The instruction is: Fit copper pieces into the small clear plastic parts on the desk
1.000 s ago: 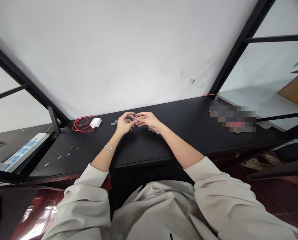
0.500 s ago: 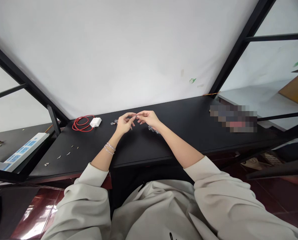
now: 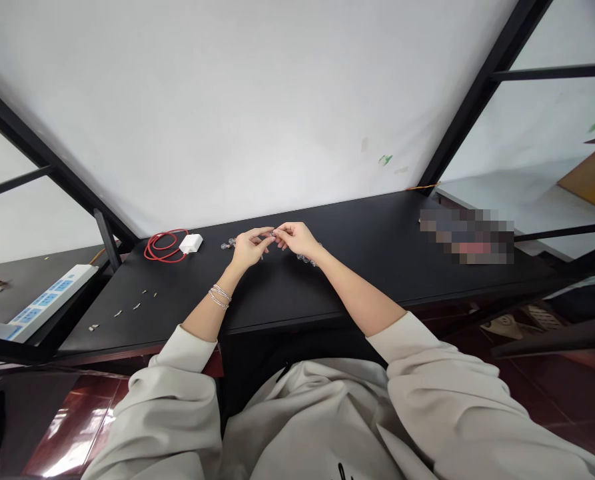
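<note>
My left hand (image 3: pixel 250 247) and my right hand (image 3: pixel 296 237) meet above the black table (image 3: pixel 367 247), fingertips nearly touching. Thumb and forefinger of each are closed in a pinch around a tiny shiny piece (image 3: pixel 272 234), too small to name. Beside my left hand lie a few small clear, round pieces (image 3: pixel 226 246), partly covered by it. More clear round pieces (image 3: pixel 307 259) rest under my right wrist, partly hidden.
A white charger (image 3: pixel 191 244) with a coiled red cable (image 3: pixel 158 248) lies on the left. Small light bits (image 3: pixel 118 314) are scattered nearer the front left. A power strip (image 3: pixel 52 300) stands beyond the left frame. At the right is a blurred-out patch (image 3: pixel 470 237).
The fingers of both hands have shifted slightly around the tiny piece, with the left fingers a little straighter. Nothing else on the table has moved.
</note>
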The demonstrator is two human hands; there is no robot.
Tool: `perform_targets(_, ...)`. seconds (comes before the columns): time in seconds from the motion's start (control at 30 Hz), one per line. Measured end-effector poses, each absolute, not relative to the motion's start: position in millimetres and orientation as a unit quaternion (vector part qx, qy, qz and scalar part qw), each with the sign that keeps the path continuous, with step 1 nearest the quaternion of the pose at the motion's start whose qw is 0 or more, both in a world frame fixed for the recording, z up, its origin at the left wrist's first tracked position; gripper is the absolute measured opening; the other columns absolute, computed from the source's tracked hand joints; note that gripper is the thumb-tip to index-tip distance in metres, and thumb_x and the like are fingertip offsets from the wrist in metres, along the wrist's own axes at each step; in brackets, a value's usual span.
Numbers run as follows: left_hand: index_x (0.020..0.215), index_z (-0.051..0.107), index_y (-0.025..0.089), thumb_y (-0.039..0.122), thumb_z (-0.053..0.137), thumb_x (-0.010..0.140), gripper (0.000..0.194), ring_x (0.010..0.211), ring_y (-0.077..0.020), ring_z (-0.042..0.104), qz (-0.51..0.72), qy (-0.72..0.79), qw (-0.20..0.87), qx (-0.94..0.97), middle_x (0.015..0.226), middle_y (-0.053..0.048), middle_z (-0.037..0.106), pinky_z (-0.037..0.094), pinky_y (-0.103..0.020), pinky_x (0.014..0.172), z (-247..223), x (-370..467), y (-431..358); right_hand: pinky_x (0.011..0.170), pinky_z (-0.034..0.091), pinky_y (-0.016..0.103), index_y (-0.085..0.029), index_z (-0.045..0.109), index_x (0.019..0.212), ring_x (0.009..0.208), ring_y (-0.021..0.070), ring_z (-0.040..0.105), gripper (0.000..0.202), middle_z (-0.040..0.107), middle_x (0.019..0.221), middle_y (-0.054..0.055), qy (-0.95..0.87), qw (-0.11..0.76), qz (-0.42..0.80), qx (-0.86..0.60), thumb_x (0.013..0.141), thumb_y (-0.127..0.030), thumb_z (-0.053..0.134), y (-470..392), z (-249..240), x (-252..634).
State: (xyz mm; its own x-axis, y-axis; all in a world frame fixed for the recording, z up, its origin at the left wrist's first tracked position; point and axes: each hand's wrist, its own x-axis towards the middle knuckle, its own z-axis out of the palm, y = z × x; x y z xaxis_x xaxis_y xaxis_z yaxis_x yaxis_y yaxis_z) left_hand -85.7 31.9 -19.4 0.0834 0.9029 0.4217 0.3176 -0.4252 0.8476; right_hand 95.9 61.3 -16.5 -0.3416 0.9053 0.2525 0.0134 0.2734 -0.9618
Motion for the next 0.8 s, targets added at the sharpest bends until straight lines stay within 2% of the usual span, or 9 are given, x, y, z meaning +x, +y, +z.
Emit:
perform_targets(0.33,0.109,0.079,0.017,0.04,0.082,0.077,0.04,0.052,-0.0123,0.065,0.5,0.447,0.292,0.682,0.091,-0.008,0.076,0.048,-0.023,0.041,-18.6,-84.8,31.0,0.053,0.048,0.022,-0.02,0.058,0.066,0.048,0.0111,0.06,0.042,0.062,0.056,0.0,-0.719,0.422,0.403,-0.378,0.102,-0.042,0.056,57.0,-15.8,98.9)
perform_targets(0.47,0.107,0.078,0.017,0.042,0.082,0.077,0.039,0.052,-0.0124,0.065,0.498,0.455,0.291,0.678,0.091,-0.008,0.077,0.048,-0.022,0.041,-18.7,-85.4,31.0,0.05,0.048,0.022,-0.02,0.058,0.066,0.048,0.0113,0.059,0.045,0.063,0.058,0.001,-0.701,0.426,0.429,-0.378,0.1,-0.049,0.058,57.0,-15.9,97.1)
perform_targets(0.57,0.103,0.077,0.016,0.043,0.082,0.078,0.037,0.049,-0.0113,0.063,0.503,0.462,0.293,0.669,0.089,-0.008,0.077,0.046,-0.022,0.04,-19.0,-85.6,32.5,0.045,0.047,0.022,-0.019,0.062,0.074,0.048,0.0113,0.059,0.042,0.065,0.062,0.002,-0.677,0.437,0.461,-0.373,0.101,-0.051,0.056,59.0,-17.2,95.4)
perform_targets(0.8,0.098,0.072,0.013,0.058,0.079,0.078,0.049,0.046,-0.0114,0.06,0.532,0.453,0.394,0.597,0.084,-0.009,0.073,0.042,-0.022,0.036,-15.7,-84.7,36.7,0.043,0.045,0.02,-0.019,0.065,0.083,0.049,0.0101,0.059,0.021,0.066,0.066,0.0,-0.686,0.432,0.438,-0.388,0.098,-0.033,0.063,62.6,-20.3,96.8)
